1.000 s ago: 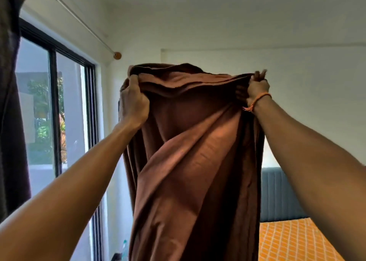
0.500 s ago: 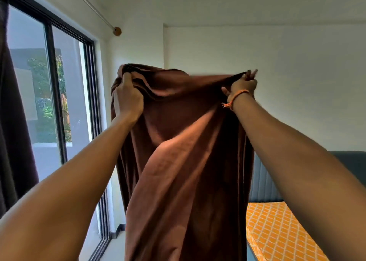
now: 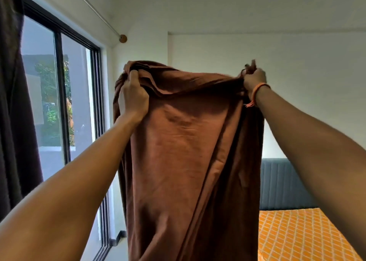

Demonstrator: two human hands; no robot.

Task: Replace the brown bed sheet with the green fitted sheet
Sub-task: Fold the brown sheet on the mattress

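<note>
sheet: big brown cotton bed sheet (image 3: 190, 161) held up in the air, hangs folded lengthwise in front of the window, off the bed
mattress: orange diamond-pattern mattress (image 3: 301, 235) bare, lower right, w/ blue-grey padded headboard (image 3: 281, 183) behind
L hand: left hand (image 3: 132, 98) fingers curled tight round bunched top edge
R hand: right hand (image 3: 253, 78) pinches other top corner, orange thread wristband (image 3: 257, 90) on wrist

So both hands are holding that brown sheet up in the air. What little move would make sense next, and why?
Probably bring the two hands together to fold the brown sheet in half. The left hand and right hand each grip its top edge, held apart, with the cloth hanging straight down. The orange patterned mattress already lies bare, so the sheet only needs tidying away.
</note>
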